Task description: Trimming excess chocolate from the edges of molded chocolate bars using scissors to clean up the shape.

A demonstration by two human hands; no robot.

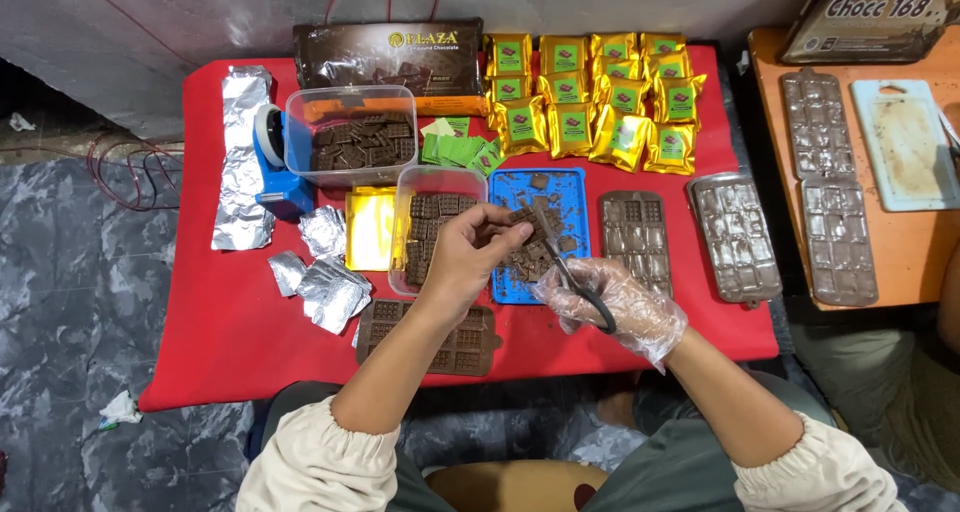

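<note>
Head view, looking down on a red mat [230,332] spread on the floor. The left hand [470,257] is bare; its fingers are pinched together on a small chocolate piece [520,217], held just above the blue tray [575,187]. The right hand [610,302] wears a clear plastic glove and grips a pair of scissors [570,267] — its fingers are closed through the handles, and the blades point up toward the chocolate piece, their tips meeting it. Chocolate scraps lie scattered on the blue tray beneath.

Just left of the tray stands a clear tub [425,187] holding chocolate squares; a larger clear box [350,102] with more squares sits behind it, beside a blue tape dispenser [275,162]. A gold wrapper sheet [370,227] lies flat between them. Crumpled foil pieces [330,292] rest near the mat's left part — a long foil strip [243,152] lies further left. A brown mould [455,347] lies under the left forearm, a second brown mould [635,237] right of the tray. Gold-wrapped packets [600,102] fill the far right corner, green labels [460,152] beside them.
</note>
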